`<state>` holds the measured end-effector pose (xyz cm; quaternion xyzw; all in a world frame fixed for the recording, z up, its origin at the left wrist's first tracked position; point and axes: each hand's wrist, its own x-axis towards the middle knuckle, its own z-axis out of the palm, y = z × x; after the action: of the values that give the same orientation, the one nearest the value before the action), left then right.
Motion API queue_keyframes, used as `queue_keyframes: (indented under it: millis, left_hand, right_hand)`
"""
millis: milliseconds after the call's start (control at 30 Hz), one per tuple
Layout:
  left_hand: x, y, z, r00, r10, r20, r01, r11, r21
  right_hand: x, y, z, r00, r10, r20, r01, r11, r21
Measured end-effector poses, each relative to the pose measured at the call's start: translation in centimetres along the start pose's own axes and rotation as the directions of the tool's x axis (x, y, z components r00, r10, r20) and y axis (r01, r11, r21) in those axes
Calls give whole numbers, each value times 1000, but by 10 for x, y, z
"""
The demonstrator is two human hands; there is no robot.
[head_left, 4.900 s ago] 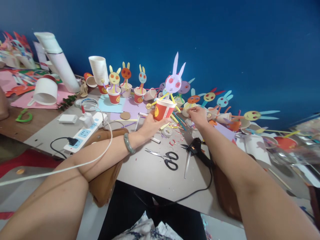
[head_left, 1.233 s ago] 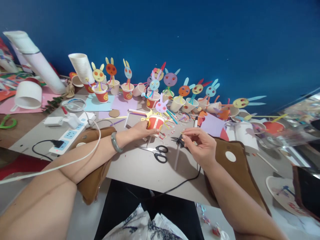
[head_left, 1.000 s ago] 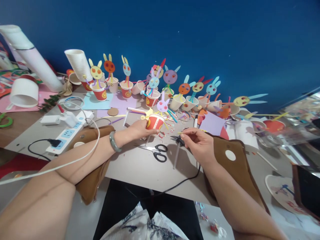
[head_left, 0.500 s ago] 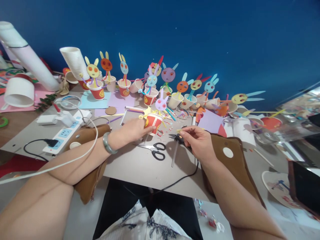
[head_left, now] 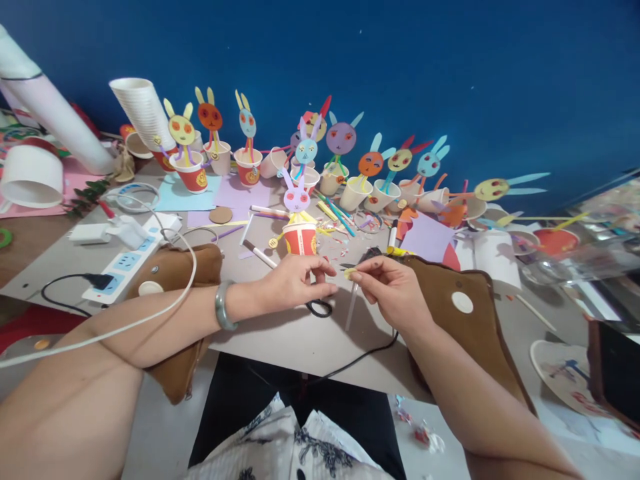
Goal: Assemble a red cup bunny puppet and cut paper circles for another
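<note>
My right hand [head_left: 395, 290] pinches a small yellow paper piece [head_left: 349, 274] between thumb and fingertips. Facing it, my left hand [head_left: 303, 283] is open, its fingers apart and a little curled, with nothing in them. Just beyond the left hand stands a red-and-white paper cup [head_left: 301, 240] holding a purple paper rabbit [head_left: 297, 198] with a round yellow tag. Scissors lie under the left hand; only part of a black handle loop [head_left: 320, 309] shows. Behind my right hand is a black corded tool [head_left: 369, 254], largely hidden. A translucent stick [head_left: 352, 308] lies between the hands.
Several cups with paper rabbits [head_left: 341, 138] line the blue wall. At left are a power strip [head_left: 123, 263], a white cable and stacked cups [head_left: 140, 110]. Brown pouches [head_left: 457, 293] lie under both forearms. Coloured paper [head_left: 426, 239], a pen [head_left: 260, 254] and scraps cover the table.
My left hand has let go of the rabbit cup, which now stands upright, and has moved right and nearer toward my right hand. The right hand still pinches the yellow piece.
</note>
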<state>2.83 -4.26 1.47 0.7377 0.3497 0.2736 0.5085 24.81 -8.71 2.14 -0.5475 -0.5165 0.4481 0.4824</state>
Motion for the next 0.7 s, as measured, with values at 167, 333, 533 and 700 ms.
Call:
queue_keyframes:
  millis: [167,333,533,700]
  left_hand:
    - [0,1,10,994,-72,78,91,957,-274]
    - [3,2,9,991,-105,79,127,917,-378]
    - [3,4,8,992,-116,45,124,903,-411]
    - [4,8,6,986,-149,74,166,876,-453]
  right_hand:
    - [-12,-6,12,997,15,76,-12,999,-36]
    - [-12,-7,14,997,1,76,0,1000,-16]
    - [-11,-3,16,998,22,62,-21,1000,-3]
    - [-8,-4,6,998,-58,39,62,992,-109]
